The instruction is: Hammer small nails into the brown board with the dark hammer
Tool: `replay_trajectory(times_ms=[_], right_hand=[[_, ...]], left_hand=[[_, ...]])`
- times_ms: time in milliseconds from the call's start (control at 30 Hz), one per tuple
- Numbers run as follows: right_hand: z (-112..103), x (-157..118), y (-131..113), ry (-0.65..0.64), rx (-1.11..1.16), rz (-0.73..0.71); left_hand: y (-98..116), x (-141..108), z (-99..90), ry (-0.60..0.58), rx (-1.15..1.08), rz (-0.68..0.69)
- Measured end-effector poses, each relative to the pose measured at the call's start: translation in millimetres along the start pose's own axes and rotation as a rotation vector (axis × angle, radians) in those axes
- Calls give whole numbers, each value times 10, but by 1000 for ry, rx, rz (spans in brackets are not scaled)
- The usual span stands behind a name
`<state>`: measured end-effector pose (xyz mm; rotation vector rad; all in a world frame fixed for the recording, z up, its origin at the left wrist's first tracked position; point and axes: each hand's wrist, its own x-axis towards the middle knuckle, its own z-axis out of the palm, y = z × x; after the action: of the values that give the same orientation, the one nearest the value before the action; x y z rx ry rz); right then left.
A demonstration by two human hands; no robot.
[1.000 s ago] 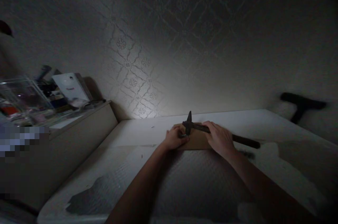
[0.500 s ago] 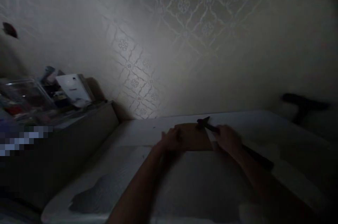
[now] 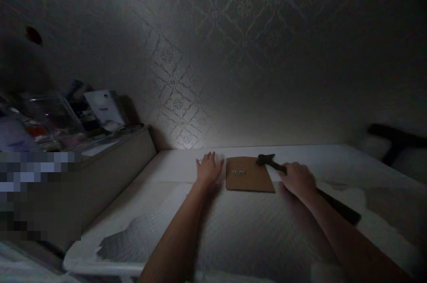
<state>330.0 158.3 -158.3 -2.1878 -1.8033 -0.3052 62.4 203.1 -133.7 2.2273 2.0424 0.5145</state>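
Observation:
A brown board lies flat on the white table, with small shiny metal bits in a short row on it. Just left of the board is my left hand, fingers spread and holding nothing. My right hand grips the dark handle of a hammer. The hammer's head is over the board's upper right corner, and its handle end sticks out behind my wrist. Whether the head touches the board cannot be made out.
The table meets a patterned wall. A cabinet at the left carries a white box and a clear plastic case. A dark object stands at the far right.
My left hand has come off the board and moved to its left, uncovering the metal bits. My right hand still holds the hammer near the board's upper right. The view has shifted slightly.

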Motion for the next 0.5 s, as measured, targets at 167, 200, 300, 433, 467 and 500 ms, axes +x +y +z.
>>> replay_trajectory(times_ms=[167, 200, 300, 433, 467, 500], right_hand=[[-15, -33, -2, 61, 18, 23], [-19, -21, -2, 106, 36, 18], [-129, 32, -57, 278, 188, -46], [-688, -152, -273, 583, 555, -219], [-871, -280, -314, 643, 629, -262], [-1043, -433, -333, 671, 670, -262]], left_hand=[[-173, 31, 19, -2, 162, -195], [-190, 32, 15, -13, 167, -207], [-208, 37, -8, -37, 180, -226], [-208, 43, -40, -40, 217, -254], [-210, 43, -46, -32, 224, -262], [-213, 41, -52, -19, 229, -274]])
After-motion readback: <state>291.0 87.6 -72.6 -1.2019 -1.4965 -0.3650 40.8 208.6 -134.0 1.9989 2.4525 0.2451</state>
